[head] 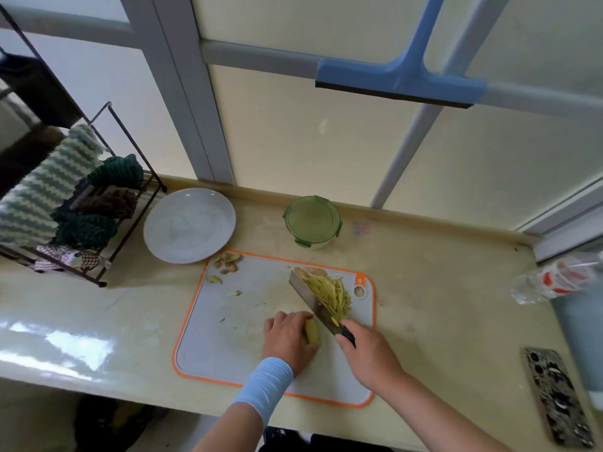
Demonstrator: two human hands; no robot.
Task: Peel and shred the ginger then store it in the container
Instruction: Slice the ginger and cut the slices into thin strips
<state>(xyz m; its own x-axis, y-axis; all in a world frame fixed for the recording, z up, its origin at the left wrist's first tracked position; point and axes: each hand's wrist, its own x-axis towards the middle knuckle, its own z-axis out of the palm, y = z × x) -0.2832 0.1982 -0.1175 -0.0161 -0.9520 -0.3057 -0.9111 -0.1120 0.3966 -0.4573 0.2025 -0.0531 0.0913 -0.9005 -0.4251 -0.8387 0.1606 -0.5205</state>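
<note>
1. Ginger chunk (311, 332) pinned flat on the cutting board (228, 340), tucked under the fingertip end of the left hand (287, 337). Fingers (277, 321) curled over the top and holding it down, only the right flank poking out.
2. Right hand (370, 353) wrapped tight round the dark handle of the knife (310, 296), blade running out ahead of that grip and slanting left.
3. Key bit: chunk just left of the right-hand grip, right beside the heel of the blade. Touching or a hair apart, can't tell. Long axis pointing roughly away from the body, so at a shallow angle to the blade rather than square across it. Probably lengthwise slices next, just a guess.
4. Left hand the nearer one, sitting right on the chunk; right hand close by on the other side of the blade.
5. Shredded ginger (329, 295) heaped ahead of the right grip, along the blade's right side. Peels (228, 261) well off, ahead and left of the left hand.
6. Container (312, 220) even further ahead, past the board, green lid on. Storing not started, by the look of it.
</note>
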